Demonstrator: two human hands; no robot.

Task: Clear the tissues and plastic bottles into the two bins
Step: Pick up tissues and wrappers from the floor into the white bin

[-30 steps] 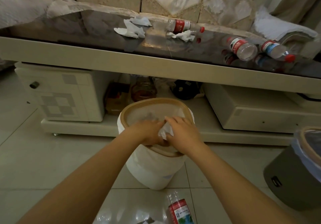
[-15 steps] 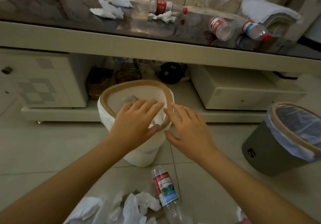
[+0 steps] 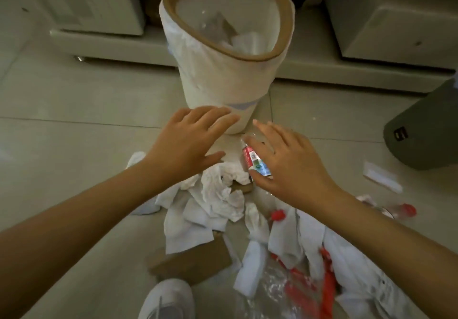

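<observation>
Half a second ago both hands were up at the rim of the white bin; now they have come down in front of its base, over the litter on the floor. The tissue they were holding a second ago is gone from them, and white paper lies inside the bin, so that drop looks done and the next pick-up is starting.

The left hand hovers with fingers spread and straight, holding nothing, just above the heap of crumpled tissues. The right hand is also spread and empty, its grip apart, poised over a plastic bottle lying flat on the floor just in front of the white bin. The bottle's long axis runs toward and away from that bin, label up; which end carries the cap I cannot tell. The dark bin stands well apart at the right, probably meant for bottles.
</observation>
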